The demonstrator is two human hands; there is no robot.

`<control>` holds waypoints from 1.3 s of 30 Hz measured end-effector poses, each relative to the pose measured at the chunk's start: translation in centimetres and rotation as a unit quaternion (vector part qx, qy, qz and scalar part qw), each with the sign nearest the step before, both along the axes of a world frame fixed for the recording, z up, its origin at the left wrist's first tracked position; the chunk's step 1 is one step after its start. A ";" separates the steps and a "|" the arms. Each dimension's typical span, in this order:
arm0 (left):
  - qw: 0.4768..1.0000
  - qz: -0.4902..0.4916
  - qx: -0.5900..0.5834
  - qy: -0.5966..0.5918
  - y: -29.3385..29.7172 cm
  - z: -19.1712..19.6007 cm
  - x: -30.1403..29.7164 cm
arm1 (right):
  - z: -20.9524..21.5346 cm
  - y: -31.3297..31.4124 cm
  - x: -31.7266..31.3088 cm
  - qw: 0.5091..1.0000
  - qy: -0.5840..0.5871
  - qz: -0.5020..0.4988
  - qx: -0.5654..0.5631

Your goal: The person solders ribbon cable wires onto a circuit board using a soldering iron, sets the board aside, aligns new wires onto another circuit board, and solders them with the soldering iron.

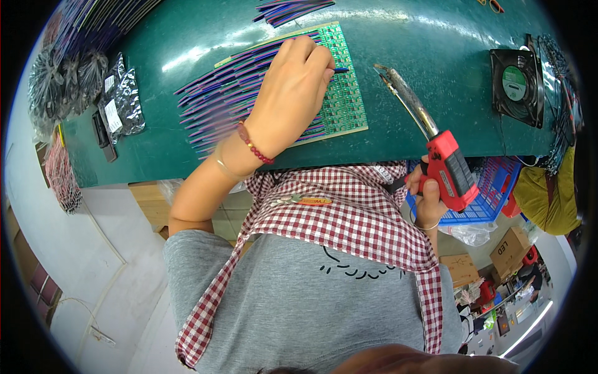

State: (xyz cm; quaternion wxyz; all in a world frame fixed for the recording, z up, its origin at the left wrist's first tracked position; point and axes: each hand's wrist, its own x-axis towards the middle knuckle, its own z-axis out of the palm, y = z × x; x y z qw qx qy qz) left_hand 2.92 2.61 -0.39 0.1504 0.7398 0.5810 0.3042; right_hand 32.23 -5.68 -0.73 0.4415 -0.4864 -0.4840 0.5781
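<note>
A green circuit board panel [350, 100] lies on the table, with rows of blue, purple and pink wires [212, 93] reaching from it to the left. My left hand [293, 84] is over the panel, its fingers pinched together. A short dark blue wire end [341, 70] sticks out beyond the fingertips, above the panel; the rest of it is hidden by the hand. Closed round the trigger grip, my right hand [428, 198] holds a red and black soldering gun [453, 171]. Its long metal tip points up and left, to the right of the panel and apart from it.
A black fan [516, 87] stands on the green table [423, 43] at the right, near tangled cables [560, 93]. More wires [293, 9] lie at the far edge. Bagged wire bundles [65, 81] and a black packet [121, 103] are at the left. A blue basket [489, 187] sits below the table's near edge.
</note>
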 end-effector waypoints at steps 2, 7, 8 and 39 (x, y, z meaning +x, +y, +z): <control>1.000 0.011 0.004 -0.008 -0.5 0.3 0.2 | -0.2 -0.1 0.2 1.000 0.005 0.028 0.008; 1.000 0.007 0.004 0.018 -2.2 -0.5 0.2 | -0.2 -0.8 0.2 0.997 -0.020 0.056 -0.053; 1.000 0.008 0.004 0.018 -2.4 -0.3 0.2 | -0.2 -0.9 0.2 0.995 -0.019 0.067 -0.074; 0.994 -0.028 0.018 0.106 -1.9 -0.5 -0.5 | -0.6 -0.7 0.0 0.995 -0.049 0.074 -0.047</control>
